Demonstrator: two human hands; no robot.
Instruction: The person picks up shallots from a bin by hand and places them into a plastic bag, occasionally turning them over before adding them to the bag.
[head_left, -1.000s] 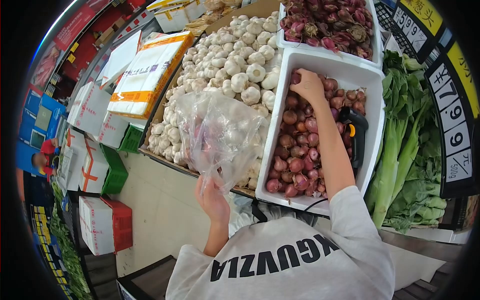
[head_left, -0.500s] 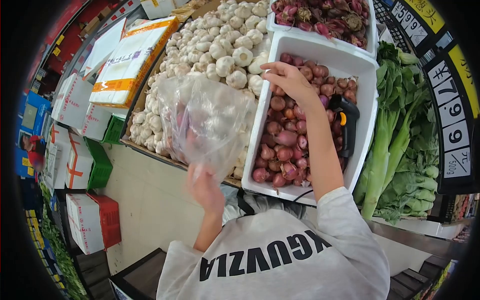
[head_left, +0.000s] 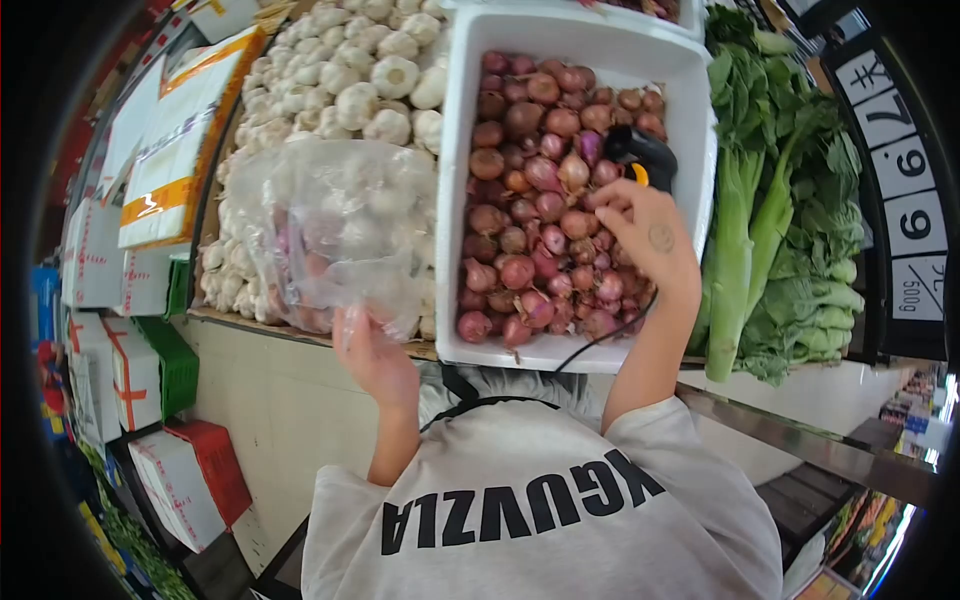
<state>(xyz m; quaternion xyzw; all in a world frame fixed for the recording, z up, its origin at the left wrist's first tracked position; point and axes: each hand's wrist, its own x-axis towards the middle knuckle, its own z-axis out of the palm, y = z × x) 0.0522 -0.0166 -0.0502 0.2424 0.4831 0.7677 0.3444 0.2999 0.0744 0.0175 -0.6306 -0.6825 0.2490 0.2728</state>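
Since the earlier frame, the person's right hand has crossed from near the left wall of the large white rectangular foam bin to its right side. Left of the bin spreads a heap of pale, papery garlic heads, and above it hangs a clear, crinkled plastic bag with reddish shapes showing through. Within the bin, a black handheld device with a yellow part lies on the small, round, purplish-red onions. The step in hand looks like choosing onions; a pick from here would call for fingertips set around a single bulb, clear of the device. The left hand pinches the bag at its near edge. The right is back-up, pointing leftward, fingers loosely curled; whether they touch an onion cannot be told.
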